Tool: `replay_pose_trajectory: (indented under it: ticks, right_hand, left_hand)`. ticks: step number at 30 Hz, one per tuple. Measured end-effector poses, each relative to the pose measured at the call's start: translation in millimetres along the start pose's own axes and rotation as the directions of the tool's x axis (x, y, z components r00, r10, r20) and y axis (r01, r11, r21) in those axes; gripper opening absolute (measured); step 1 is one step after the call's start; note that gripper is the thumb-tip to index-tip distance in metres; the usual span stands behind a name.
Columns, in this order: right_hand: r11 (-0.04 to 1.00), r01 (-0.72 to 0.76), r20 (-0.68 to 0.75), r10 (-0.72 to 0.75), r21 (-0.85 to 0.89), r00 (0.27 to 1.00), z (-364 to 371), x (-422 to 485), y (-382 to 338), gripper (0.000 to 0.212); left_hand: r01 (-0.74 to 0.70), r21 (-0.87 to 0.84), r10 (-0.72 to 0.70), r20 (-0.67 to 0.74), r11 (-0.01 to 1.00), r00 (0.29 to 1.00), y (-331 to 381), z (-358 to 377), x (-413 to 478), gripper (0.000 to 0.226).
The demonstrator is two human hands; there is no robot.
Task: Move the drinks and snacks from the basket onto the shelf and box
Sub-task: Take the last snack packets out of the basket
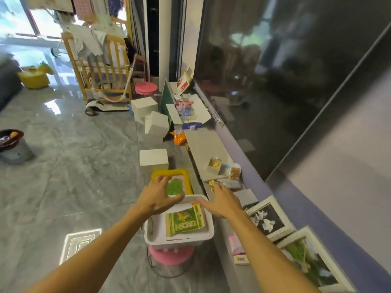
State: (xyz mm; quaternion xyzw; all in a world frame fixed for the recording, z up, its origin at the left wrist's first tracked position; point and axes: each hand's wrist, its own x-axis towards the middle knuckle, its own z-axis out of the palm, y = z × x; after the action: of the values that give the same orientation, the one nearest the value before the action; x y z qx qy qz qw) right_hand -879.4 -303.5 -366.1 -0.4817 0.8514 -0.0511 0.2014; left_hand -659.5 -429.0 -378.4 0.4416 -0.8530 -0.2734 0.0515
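Snack packet [185, 222] lies flat in white basket [177, 240]; likely light, crinkly, slippery film, best pinched at sealed edge. Left hand [157, 197], right hand [222, 203] hover over far rim, each grip wide, empty.

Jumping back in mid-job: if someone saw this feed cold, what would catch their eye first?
Both arms reach to the centre, left hand and right hand open over the far rim of the white basket on a pink stool. A green snack packet lies flat inside it. Just beyond sits a yellow tray.
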Motion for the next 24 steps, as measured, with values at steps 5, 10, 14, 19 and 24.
replay_pose_trajectory:
  ticks: [5, 10, 14, 19, 24]
  right_hand:
    - [0.999, -0.044, 0.100, 0.042, 0.020, 0.994, 66, 73, 20, 0.090]
    - [0.999, -0.042, 0.235, 0.038, 0.014, 0.971, 146, 155, 51, 0.079]
    - [0.995, -0.054, 0.296, 0.025, 0.090, 0.955, 224, 226, 69, 0.076]
    - [0.996, -0.084, 0.225, 0.084, -0.011, 0.971, 312, 289, 89, 0.065]
    - [0.977, -0.177, 0.091, 0.188, -0.120, 0.978, 360, 324, 108, 0.056]
  left_hand:
    - [0.063, 0.054, -0.070, 0.130, 0.997, 0.989, -30, 73, 46, 0.109]
    - [0.137, 0.089, -0.152, 0.205, 0.987, 0.967, -70, 169, 91, 0.112]
    - [0.161, 0.132, -0.192, 0.273, 0.978, 0.943, -112, 255, 137, 0.119]
    - [0.079, 0.192, -0.140, 0.333, 0.978, 0.933, -156, 357, 187, 0.123]
    - [-0.020, 0.255, -0.084, 0.391, 0.967, 0.916, -190, 432, 211, 0.144]
